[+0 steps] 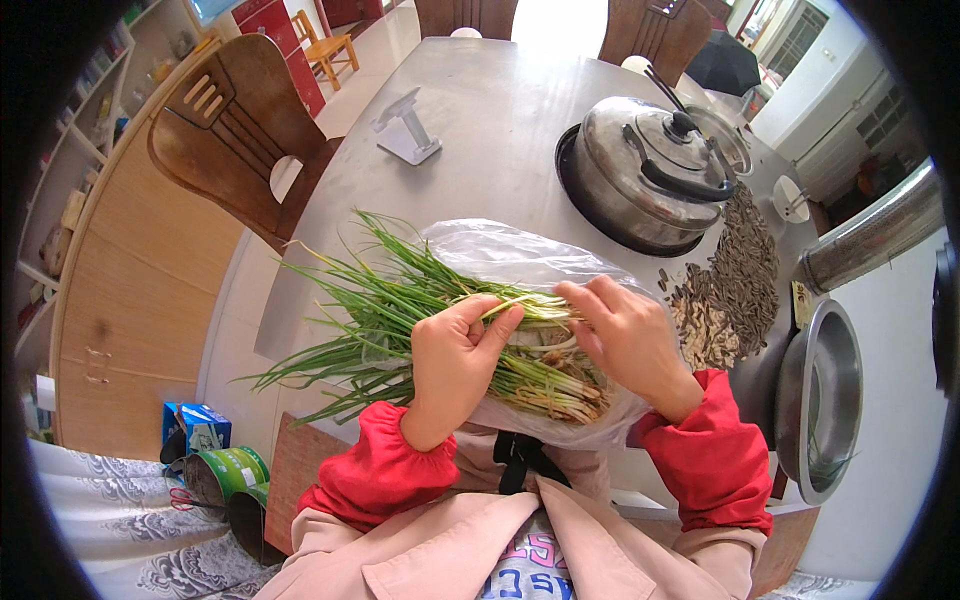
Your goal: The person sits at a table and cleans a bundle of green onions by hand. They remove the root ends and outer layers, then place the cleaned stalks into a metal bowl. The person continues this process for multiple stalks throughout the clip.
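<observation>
Two bunches of thin green scallions [390,281] with pale white ends lie on a clear plastic bag [517,244] at the table's near edge. Between thumb and forefinger, my left hand [461,360] pinches a pale scallion stalk [499,304]. My right hand [630,341] is over the white root ends, its fingertips touching or very close to them; whether it grips one is hidden. Below both hands, the lower bunch [559,390] shows brownish roots. Some dry outer leaf bits lie between the bunches.
A lidded steel pot [637,180] sits in the metal table [495,112]. Right of it lie a heap of sunflower seeds [742,262] and pale pieces [701,322]. A steel basin [821,405] stands tilted at the right edge. A phone stand [411,135] is further back; a wooden chair [240,135] is left.
</observation>
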A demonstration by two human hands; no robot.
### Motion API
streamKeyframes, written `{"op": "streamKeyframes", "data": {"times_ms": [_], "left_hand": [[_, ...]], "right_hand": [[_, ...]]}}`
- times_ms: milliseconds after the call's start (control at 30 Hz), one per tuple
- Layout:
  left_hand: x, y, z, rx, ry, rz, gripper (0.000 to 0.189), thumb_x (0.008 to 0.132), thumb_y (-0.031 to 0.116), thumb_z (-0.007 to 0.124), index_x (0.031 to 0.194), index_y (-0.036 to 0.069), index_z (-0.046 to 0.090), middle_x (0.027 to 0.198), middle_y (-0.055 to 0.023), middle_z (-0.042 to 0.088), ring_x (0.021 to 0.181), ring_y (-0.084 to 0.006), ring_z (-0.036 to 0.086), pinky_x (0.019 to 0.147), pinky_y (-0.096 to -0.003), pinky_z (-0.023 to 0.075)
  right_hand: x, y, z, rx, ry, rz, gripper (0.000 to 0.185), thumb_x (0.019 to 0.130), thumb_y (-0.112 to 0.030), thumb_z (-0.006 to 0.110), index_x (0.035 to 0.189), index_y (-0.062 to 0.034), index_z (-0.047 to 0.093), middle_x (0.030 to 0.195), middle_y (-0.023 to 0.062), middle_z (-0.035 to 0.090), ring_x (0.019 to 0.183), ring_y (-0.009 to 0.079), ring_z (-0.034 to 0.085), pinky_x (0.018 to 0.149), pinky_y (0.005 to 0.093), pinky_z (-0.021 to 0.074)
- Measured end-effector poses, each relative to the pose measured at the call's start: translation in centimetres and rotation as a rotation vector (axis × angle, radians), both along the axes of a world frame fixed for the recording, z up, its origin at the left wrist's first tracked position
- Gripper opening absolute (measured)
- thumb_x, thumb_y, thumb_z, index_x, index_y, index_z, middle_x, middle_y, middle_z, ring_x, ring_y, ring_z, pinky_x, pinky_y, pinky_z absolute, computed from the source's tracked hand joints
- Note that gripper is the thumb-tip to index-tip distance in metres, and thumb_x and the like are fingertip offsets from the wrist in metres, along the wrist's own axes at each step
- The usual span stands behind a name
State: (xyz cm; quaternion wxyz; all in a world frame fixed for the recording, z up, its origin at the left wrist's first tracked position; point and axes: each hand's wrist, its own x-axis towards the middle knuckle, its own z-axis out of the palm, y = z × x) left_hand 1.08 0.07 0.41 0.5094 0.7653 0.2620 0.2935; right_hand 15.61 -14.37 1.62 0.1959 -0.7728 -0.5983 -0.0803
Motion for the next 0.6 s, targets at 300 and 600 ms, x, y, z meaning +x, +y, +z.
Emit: {"op": "streamKeyframes", "data": {"times_ms": [300,600], "left_hand": [[-0.6,-0.6,0.4,0.083,-0.049,0.135,0.016,0.088,0.016,0.073,0.089,0.000,0.068,0.053,0.0052,0.032,0.051,-0.0026,0.027,0.045,-0.0248,0.0202],[-3.3,1.7,1.7,0.008,-0.176,0.300,0.016,0.088,0.016,0.074,0.089,0.001,0.068,0.055,0.0092,0.030,0.052,-0.0009,0.024,0.045,-0.0236,0.0152]], "right_hand": [[1.3,0.2,-1.9,0.023,-0.024,-0.013,0.014,0.077,-0.012,0.072,0.089,-0.0090,0.068,0.091,0.0050,0.059,0.086,0.0251,0.058,0.073,0.0374,0.0502],[0.7,-0.4,-1.5,-0.080,0.043,-0.143,0.035,0.076,-0.016,0.075,0.108,-0.0068,0.065,0.105,0.0093,0.061,0.098,0.0283,0.059,0.082,0.0377,0.0510]]}}
